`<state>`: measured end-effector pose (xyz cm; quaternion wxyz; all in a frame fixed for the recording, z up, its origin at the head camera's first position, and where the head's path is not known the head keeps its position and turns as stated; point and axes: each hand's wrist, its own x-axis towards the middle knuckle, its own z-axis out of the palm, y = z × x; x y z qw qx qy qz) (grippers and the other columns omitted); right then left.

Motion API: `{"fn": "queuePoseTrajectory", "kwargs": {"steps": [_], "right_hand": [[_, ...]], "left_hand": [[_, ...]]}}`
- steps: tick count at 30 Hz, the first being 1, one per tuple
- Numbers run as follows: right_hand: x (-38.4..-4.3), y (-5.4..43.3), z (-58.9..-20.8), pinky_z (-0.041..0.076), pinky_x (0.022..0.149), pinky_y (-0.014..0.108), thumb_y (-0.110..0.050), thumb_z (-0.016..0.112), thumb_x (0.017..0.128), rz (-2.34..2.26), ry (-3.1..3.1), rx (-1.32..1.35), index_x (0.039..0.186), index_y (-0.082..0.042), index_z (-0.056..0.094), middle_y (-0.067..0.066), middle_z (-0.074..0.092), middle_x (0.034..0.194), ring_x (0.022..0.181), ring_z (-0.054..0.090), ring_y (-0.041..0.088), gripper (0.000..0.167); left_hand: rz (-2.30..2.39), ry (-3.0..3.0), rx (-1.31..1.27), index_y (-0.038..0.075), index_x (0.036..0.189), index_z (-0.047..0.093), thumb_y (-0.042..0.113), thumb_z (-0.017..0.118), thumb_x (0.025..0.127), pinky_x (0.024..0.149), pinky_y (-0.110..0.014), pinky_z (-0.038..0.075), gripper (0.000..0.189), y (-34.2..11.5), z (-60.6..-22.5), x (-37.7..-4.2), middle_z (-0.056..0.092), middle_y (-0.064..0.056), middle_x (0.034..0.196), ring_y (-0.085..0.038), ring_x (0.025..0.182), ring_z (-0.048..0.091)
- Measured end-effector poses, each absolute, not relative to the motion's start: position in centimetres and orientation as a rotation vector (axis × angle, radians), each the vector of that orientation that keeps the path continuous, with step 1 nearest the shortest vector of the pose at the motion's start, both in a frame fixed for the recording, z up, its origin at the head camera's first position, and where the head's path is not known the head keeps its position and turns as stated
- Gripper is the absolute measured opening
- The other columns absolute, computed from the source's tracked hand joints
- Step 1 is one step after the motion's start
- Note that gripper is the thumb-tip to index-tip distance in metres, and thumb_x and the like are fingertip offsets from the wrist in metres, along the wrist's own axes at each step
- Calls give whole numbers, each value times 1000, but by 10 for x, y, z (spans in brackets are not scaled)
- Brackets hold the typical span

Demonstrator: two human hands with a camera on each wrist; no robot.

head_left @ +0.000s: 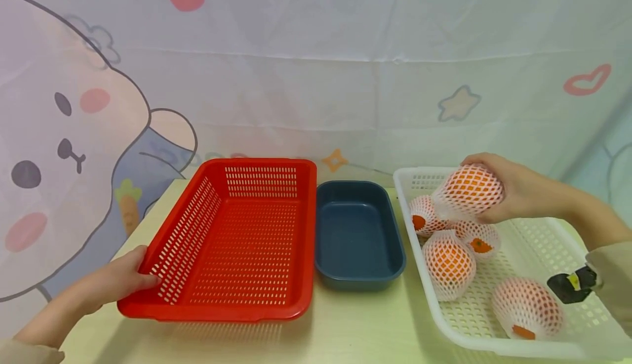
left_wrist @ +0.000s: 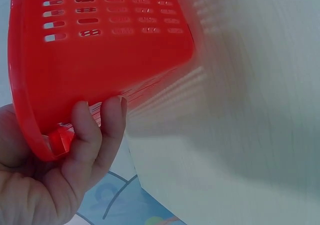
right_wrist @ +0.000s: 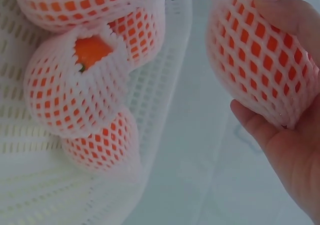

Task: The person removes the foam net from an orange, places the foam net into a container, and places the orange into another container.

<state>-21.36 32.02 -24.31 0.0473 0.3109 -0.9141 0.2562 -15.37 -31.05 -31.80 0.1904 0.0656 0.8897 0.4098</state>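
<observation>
My left hand (head_left: pixel 120 279) grips the left rim of a red perforated basket (head_left: pixel 310 232), thumb over the edge and fingers curled beneath it, as the left wrist view shows. Nothing lies inside that basket. Over the back of a white basket (head_left: pixel 434 320), my right hand (head_left: pixel 523 188) holds an orange fruit in a white foam net (head_left: pixel 474 188). In the right wrist view the thumb and fingers wrap around this netted fruit (right_wrist: pixel 265 55). Several more netted orange fruits (head_left: pixel 449 265) sit below it in the white basket, one of them (head_left: pixel 525 309) apart near the front.
Between the two baskets stands a dark blue tub (head_left: pixel 360 282) with nothing in it. All three containers are on a pale wooden table (head_left: pixel 345 331). A cloth backdrop (head_left: pixel 306 90) with cartoon prints hangs right behind. Something black and yellow (head_left: pixel 573 284) shows by the right sleeve.
</observation>
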Motion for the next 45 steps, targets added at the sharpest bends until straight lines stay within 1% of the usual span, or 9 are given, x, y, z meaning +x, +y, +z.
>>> {"fn": "queuePoseTrajectory", "kwargs": {"steps": [13,21,27,36,45], "right_hand": [[-216,296,-235,51,70,25,-10,86,61,859,-2814,865,129,-12,40,1,52,111,87,56,14,83],[-221,281,-236,51,70,27,-13,86,60,840,-2807,843,133,-11,37,5,52,114,88,56,16,88],[-225,271,-238,50,73,29,-13,85,62,826,-2792,869,133,-10,36,4,51,117,91,55,18,87],[-229,259,-241,51,74,33,-12,85,62,920,-2788,895,133,-11,35,5,50,117,91,56,19,87],[-234,245,-244,50,77,36,-17,85,64,966,-2764,973,134,-11,34,7,51,117,94,55,20,87]], "left_hand": [[1148,2496,161,-13,106,31,-2,49,90,56,-30,54,26,-309,-317,-153,56,-9,82,-23,66,64],[1140,2494,164,-14,107,31,-1,49,90,56,-29,53,29,-308,-317,-154,56,-9,83,-23,66,64],[1140,2482,164,-14,109,30,0,51,90,56,-30,54,32,-310,-318,-155,56,-9,84,-23,67,64],[1147,2478,176,-16,111,28,-1,49,90,58,-29,53,33,-310,-316,-155,56,-10,86,-23,70,64],[1162,2453,178,-16,112,27,0,49,90,59,-30,54,35,-312,-318,-156,56,-10,86,-24,71,64]]}}
